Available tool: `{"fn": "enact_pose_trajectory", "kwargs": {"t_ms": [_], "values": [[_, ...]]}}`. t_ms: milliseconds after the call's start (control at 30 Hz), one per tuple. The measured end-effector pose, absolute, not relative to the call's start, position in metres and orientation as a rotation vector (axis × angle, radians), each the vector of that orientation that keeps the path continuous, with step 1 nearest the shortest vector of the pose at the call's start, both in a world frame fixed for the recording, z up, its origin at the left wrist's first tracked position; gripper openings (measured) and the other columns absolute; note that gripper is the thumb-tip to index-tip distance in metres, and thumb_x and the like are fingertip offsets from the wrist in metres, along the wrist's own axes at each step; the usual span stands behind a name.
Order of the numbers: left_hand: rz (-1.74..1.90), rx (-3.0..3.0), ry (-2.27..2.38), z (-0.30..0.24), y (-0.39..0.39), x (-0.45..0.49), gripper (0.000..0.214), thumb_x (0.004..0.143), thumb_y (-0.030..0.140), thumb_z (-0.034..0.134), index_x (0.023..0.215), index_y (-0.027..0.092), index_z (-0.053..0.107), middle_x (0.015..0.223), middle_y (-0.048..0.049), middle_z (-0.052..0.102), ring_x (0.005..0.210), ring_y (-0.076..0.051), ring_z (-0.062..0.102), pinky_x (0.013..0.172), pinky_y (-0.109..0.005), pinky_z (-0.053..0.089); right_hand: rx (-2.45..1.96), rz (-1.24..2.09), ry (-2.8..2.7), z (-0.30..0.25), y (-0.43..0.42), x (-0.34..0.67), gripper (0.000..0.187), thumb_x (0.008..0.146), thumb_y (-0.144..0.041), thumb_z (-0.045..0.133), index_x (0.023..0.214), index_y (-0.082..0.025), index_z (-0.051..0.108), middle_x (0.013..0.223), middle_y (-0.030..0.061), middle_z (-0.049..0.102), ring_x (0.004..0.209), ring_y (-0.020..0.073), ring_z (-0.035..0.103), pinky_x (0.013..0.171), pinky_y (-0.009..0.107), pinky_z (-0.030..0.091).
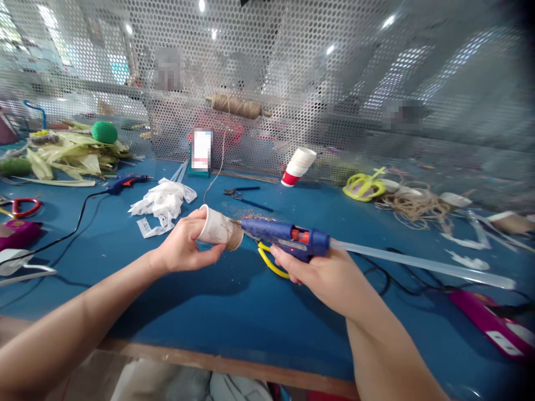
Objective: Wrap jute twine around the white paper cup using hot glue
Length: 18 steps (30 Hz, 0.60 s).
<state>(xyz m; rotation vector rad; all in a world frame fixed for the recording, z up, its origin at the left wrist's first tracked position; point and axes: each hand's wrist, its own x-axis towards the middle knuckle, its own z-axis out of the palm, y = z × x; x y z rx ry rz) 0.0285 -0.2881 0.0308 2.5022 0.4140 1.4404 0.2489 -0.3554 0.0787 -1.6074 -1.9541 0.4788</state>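
Observation:
My left hand (184, 242) is closed around a white paper cup (215, 225) that lies on its side in the air, mouth toward the left. Brown twine (236, 235) is wound around the cup's base end. In my right hand (317, 273) is a blue glue gun (276, 231), its nozzle at the twine-wrapped end; whether it touches I cannot tell. A long clear glue stick (422, 263) sticks out of the gun's back. Below the gun, scissors with yellow handles (271, 262) lie on the table, partly hidden. A strand of twine runs from the cup up to a twine spool (237, 106).
Pliers (246, 196), crumpled white plastic (163, 203) and stacked paper cups (298, 166) stand or lie behind my hands. A second glue gun (127, 182) and corn husks (75, 153) are at left. Loose twine (418, 206) and a purple power strip (487, 320) are at right.

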Motion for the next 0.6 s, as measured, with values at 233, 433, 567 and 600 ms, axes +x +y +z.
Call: {"fn": "enact_pose_trajectory", "kwargs": {"t_ms": [233, 433, 567, 600], "values": [[1.4, 2.529, 0.438, 0.0274, -0.2839, 0.0257, 0.009, 0.071, 0.008, 0.059, 0.073, 0.016, 0.063, 0.079, -0.0061, 0.072, 0.078, -0.019, 0.064, 0.076, -0.034, 0.047, -1.612, 0.588, -1.944, 0.0825, -0.3594, 0.2503, 0.031, 0.076, -0.037, 0.054, 0.049, -0.022, 0.049, 0.039, -0.0033, 0.052, 0.038, 0.0129, 0.052, 0.04, 0.023, 0.042], [1.402, 2.578, 0.378, 0.0283, -0.2878, 0.026, 0.007, 0.071, 0.01, 0.06, 0.072, 0.017, 0.061, 0.075, -0.005, 0.071, 0.073, -0.018, 0.064, 0.073, -0.034, 0.047, -1.658, 0.58, -1.901, 0.0805, -0.3572, 0.2528, 0.029, 0.076, -0.039, 0.054, 0.052, -0.021, 0.053, 0.042, -0.0028, 0.054, 0.041, 0.0134, 0.055, 0.044, 0.024, 0.046], [1.374, 2.604, 0.36, 0.0281, -0.2894, 0.0259, 0.007, 0.07, 0.011, 0.061, 0.073, 0.017, 0.061, 0.075, -0.0051, 0.07, 0.071, -0.018, 0.063, 0.071, -0.034, 0.046, -1.661, 0.608, -1.907, 0.0814, -0.3589, 0.2536, 0.029, 0.077, -0.04, 0.054, 0.054, -0.021, 0.054, 0.041, -0.0029, 0.053, 0.042, 0.0135, 0.055, 0.048, 0.025, 0.047], [1.369, 2.597, 0.373, 0.028, -0.289, 0.0257, 0.007, 0.07, 0.011, 0.061, 0.072, 0.017, 0.061, 0.075, -0.0053, 0.07, 0.072, -0.018, 0.063, 0.072, -0.034, 0.047, -1.664, 0.622, -1.898, 0.0823, -0.3603, 0.2535, 0.029, 0.077, -0.04, 0.054, 0.054, -0.021, 0.054, 0.041, -0.0032, 0.053, 0.043, 0.0135, 0.055, 0.048, 0.025, 0.048]]}}
